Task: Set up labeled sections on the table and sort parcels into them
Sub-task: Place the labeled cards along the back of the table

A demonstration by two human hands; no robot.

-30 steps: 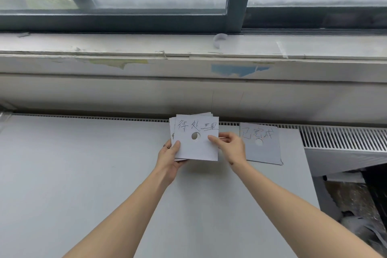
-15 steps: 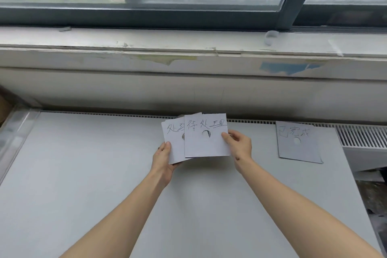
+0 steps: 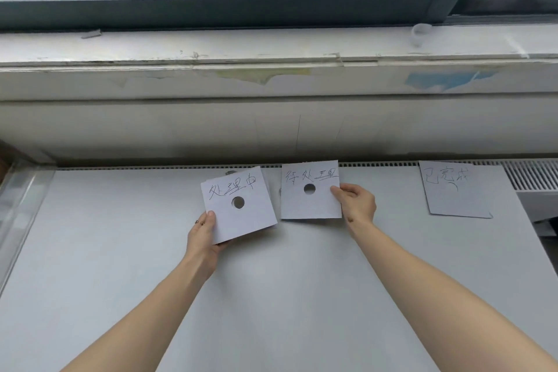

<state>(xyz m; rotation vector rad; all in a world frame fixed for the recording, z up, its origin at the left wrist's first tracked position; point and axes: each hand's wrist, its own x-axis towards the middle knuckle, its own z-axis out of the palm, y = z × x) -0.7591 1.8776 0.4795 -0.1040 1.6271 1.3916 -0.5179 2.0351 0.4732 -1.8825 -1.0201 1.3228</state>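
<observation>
Risk at this stage is judged to lie mainly in label placement. One paper label (image 3: pixel 309 190), handwritten and pierced by a round hole, is pinched at its right edge by the right hand (image 3: pixel 357 204), thumb on top and fingers curled beneath; whether it is lifted or touching the desk (image 3: pixel 271 296) cannot be told. A second label (image 3: pixel 238 204) is gripped at its lower left corner by the left hand (image 3: pixel 203 235), thumb on the face, with at least one further sheet seen behind it. A third label (image 3: pixel 456 189) is laid flat near the back right of the desk, its far edge over the vent grille (image 3: pixel 525 174). No parcels are seen.

Sheets are light and unfixed, so a laid label could be shifted by a draught or brushed by a forearm. The hidden sheet behind the left-hand label could be set down together with it, leaving a section unmarked. Labels placed too near one another would leave sections cramped for parcels
</observation>
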